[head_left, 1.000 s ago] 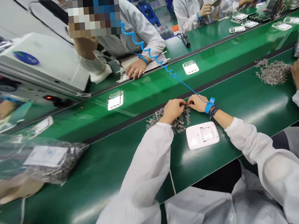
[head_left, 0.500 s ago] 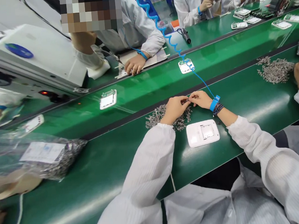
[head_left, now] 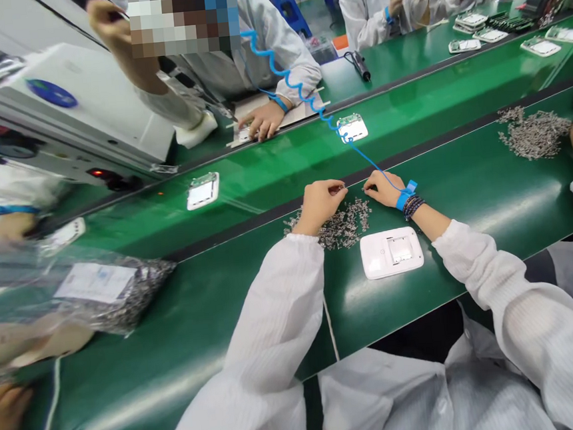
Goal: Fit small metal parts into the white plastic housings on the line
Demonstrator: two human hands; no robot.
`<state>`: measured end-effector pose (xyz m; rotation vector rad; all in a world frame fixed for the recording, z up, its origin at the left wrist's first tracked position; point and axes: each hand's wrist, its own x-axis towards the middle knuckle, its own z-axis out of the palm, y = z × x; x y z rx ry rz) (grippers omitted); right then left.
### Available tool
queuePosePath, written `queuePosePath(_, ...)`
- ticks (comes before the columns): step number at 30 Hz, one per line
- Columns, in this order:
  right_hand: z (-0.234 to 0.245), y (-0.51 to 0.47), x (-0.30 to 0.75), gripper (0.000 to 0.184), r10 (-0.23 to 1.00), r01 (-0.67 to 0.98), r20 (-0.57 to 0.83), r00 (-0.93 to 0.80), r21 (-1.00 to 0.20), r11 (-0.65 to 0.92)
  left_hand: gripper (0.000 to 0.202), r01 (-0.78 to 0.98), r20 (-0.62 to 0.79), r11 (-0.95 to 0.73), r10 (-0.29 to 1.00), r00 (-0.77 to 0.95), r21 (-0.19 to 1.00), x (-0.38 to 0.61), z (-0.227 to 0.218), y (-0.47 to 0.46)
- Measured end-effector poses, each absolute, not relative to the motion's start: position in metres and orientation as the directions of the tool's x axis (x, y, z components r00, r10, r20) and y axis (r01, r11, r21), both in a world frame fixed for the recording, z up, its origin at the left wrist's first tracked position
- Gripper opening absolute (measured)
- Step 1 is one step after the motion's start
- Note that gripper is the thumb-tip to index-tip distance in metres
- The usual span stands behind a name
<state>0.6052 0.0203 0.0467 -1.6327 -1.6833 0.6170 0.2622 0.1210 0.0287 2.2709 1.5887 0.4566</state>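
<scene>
My left hand (head_left: 319,202) and my right hand (head_left: 382,188) hover over a heap of small grey metal parts (head_left: 343,225) on the green bench (head_left: 464,186). Each hand is closed in a pinch on one small part, and the two are a little apart. A blue wrist strap (head_left: 407,196) with a coiled blue cord (head_left: 296,90) sits on my right wrist, beside dark bead bracelets. A white plastic device shell (head_left: 391,253) lies flat just in front of the heap, under my right forearm.
A clear bag of grey parts (head_left: 98,302) lies at the left. White shells (head_left: 203,190) (head_left: 352,128) ride the green conveyor behind. A white machine (head_left: 81,112) stands at far left. People in white coats work opposite and to my right, by another parts heap (head_left: 534,134).
My hands, touching over the heap a second ago, have drawn apart, each keeping its pinch. The person opposite has raised an arm. The shells on the conveyor have shifted left.
</scene>
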Motion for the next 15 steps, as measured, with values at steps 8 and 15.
queuePosePath(8, -0.008, 0.076, 0.470, 0.037, 0.984, 0.510, 0.070, -0.165, -0.848, 0.146, 0.038, 0.887, -0.016, -0.391, 0.913, 0.407, 0.245, 0.287, 0.021, 0.128)
queuePosePath(15, -0.013, 0.063, 0.494, 0.013, 0.986, 0.392, 0.064, -0.153, -0.912, 0.120, 0.035, 0.689, 0.008, -0.474, 0.827, 0.562, 0.548, 0.301, 0.036, 0.100)
